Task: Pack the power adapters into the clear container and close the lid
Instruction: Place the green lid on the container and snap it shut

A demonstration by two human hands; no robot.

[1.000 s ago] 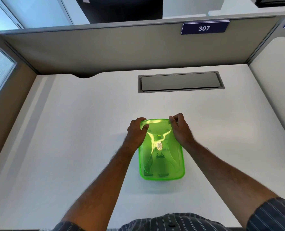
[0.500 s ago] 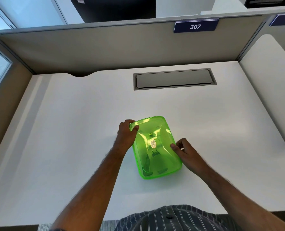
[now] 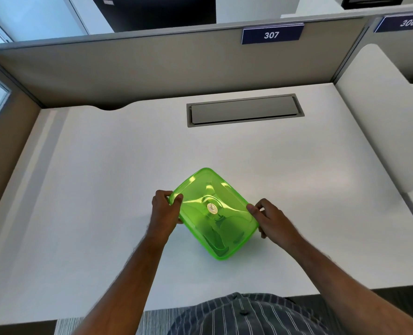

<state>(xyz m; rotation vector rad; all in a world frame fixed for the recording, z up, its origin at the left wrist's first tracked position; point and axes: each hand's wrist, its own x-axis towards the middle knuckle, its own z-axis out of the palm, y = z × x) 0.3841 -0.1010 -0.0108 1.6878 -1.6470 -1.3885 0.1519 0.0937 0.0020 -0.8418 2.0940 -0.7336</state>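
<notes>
A translucent green container [image 3: 212, 213] with its lid on sits on the white desk [image 3: 104, 189], turned at an angle. Dark shapes show through the lid, too blurred to name. My left hand [image 3: 164, 210] grips the container's left corner, thumb on the lid. My right hand [image 3: 269, 220] holds its right edge, fingertips on the lid's rim. A small round label [image 3: 211, 208] marks the lid's middle.
A grey cable hatch [image 3: 245, 110] is set into the desk at the back. Beige partition walls [image 3: 152, 68] enclose the desk on three sides, with a sign reading 307 [image 3: 271, 35]. The desk's front edge is close to my body.
The container has rotated clockwise on the desk. My right hand moved from the far corner down to the right edge; my left hand stays on the left corner.
</notes>
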